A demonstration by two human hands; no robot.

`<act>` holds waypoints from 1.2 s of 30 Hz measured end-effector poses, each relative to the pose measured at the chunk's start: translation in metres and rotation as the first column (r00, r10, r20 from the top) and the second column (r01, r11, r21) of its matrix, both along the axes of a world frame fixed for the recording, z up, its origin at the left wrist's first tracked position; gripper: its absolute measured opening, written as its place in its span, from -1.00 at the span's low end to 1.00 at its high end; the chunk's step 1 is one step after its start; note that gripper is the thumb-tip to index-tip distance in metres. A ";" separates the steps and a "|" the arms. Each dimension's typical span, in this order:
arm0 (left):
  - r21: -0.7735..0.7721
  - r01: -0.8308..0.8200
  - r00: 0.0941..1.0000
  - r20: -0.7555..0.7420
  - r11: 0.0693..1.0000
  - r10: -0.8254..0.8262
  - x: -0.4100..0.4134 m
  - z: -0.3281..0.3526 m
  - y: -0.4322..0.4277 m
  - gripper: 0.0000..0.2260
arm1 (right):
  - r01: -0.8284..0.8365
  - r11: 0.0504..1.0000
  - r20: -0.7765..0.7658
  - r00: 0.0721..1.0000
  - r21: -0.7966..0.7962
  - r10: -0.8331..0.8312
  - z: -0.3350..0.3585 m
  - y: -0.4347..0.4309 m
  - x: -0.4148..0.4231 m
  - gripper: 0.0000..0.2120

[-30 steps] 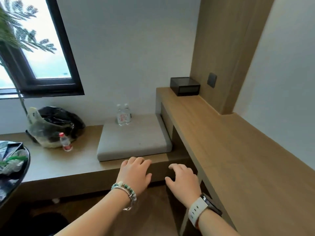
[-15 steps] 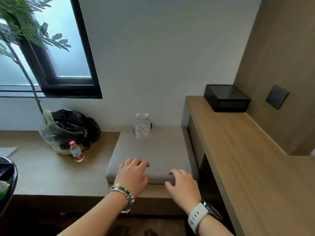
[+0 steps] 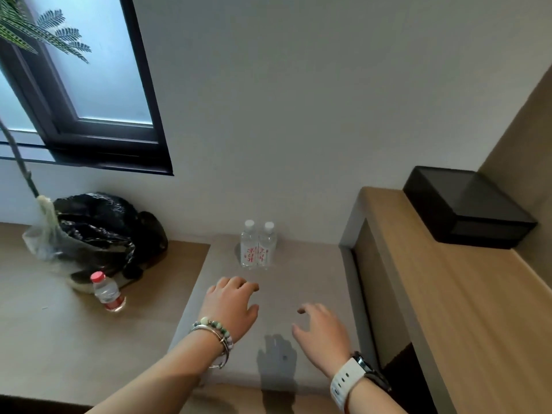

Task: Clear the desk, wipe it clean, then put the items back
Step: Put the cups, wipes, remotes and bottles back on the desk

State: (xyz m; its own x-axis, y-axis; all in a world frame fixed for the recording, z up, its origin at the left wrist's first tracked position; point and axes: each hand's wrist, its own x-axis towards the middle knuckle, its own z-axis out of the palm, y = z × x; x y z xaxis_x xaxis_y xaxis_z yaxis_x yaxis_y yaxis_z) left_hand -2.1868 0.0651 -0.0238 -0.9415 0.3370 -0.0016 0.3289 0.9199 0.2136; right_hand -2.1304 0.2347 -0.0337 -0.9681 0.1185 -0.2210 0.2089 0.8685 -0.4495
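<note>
Two clear water bottles [image 3: 258,245] with white caps and red print stand side by side at the back of a grey cushion [image 3: 301,282] on the low bench. My left hand [image 3: 231,306], with bracelets on the wrist, hovers over the cushion just in front of the bottles, fingers spread and empty. My right hand [image 3: 322,330], a white-strapped watch at the wrist, hangs open above the cushion a little nearer to me. The wooden desk [image 3: 466,309] rises to the right, with a black box [image 3: 469,207] at its far end.
A small red-capped bottle [image 3: 106,291] stands on the wooden bench [image 3: 59,324] to the left. Behind it sit a black plastic bag [image 3: 101,231] and a clear bag holding a plant stem. A dark-framed window [image 3: 89,94] is on the left wall.
The view has swung left and closer to the bench. Both hands have reached forward over the cushion toward the two bottles.
</note>
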 end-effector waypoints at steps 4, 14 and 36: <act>-0.008 0.045 0.997 0.064 0.999 -0.044 -0.072 -0.010 -0.003 -0.63 | 0.040 0.999 0.025 0.999 0.004 -0.040 -0.006 -0.002 -0.072 -0.66; 0.067 -0.088 0.980 0.183 0.994 0.075 -0.208 -0.054 0.004 -0.63 | 0.047 0.999 0.165 0.985 -0.028 -0.041 -0.057 0.023 -0.192 -0.67; 0.086 -0.383 0.812 0.505 0.920 0.291 -0.299 -0.200 0.030 -0.75 | -0.282 0.957 0.395 0.888 0.061 0.237 -0.219 0.068 -0.407 -0.50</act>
State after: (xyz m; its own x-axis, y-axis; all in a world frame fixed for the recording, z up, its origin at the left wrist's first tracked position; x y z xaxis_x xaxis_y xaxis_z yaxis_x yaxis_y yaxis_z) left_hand -2.4862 0.0947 -0.2241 -0.8933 0.0364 -0.4480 -0.1790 0.8855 0.4287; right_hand -2.5370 0.3030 -0.2527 -0.8123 -0.0789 -0.5779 0.1039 0.9553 -0.2766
